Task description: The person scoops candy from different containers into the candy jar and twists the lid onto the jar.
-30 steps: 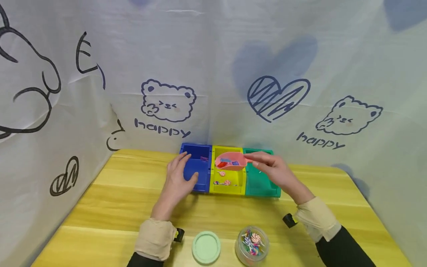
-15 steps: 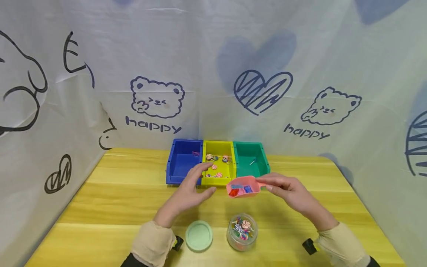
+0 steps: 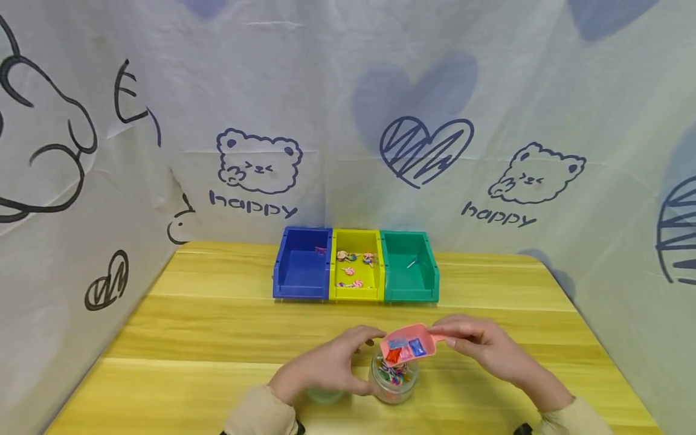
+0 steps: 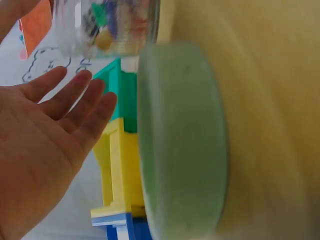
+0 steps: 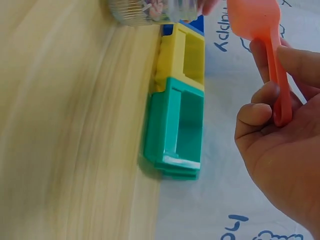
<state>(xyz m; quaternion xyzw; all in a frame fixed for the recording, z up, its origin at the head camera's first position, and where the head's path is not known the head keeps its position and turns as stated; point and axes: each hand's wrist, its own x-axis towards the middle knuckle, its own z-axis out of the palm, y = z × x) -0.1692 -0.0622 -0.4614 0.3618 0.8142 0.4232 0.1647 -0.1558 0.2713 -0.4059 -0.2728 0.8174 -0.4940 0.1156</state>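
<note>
My right hand point(image 3: 486, 350) grips the handle of a pink scoop point(image 5: 255, 20), fingers curled round it. Small shiny wrapped candies point(image 3: 417, 347), red, pink and blue, lie in the scoop's bowl. That bowl hangs over the back of a clear jar point(image 3: 399, 394), which holds several tiny lollipops and other colourful bits. My left hand point(image 3: 326, 365) reaches to the jar's left side with its fingers spread and straight, as the left wrist view point(image 4: 42, 135) of the hand shows. Beneath that hand a pale green lid point(image 4: 185, 140) lies on the table, mostly hidden in the head view.
Behind the jar stand three joined bins: a blue bin point(image 3: 301, 292) with a small purple piece, a yellow bin point(image 3: 356, 294) with several lollipops, and a green bin point(image 3: 411, 294) with one small stick-like piece. A printed cloth point(image 3: 348, 109) hangs behind the wooden table point(image 3: 217, 326).
My right hand has carried the loaded scoop from above the bins back toward me, over the jar. My left hand has left the blue bin and come down beside the jar, covering the lid.
</note>
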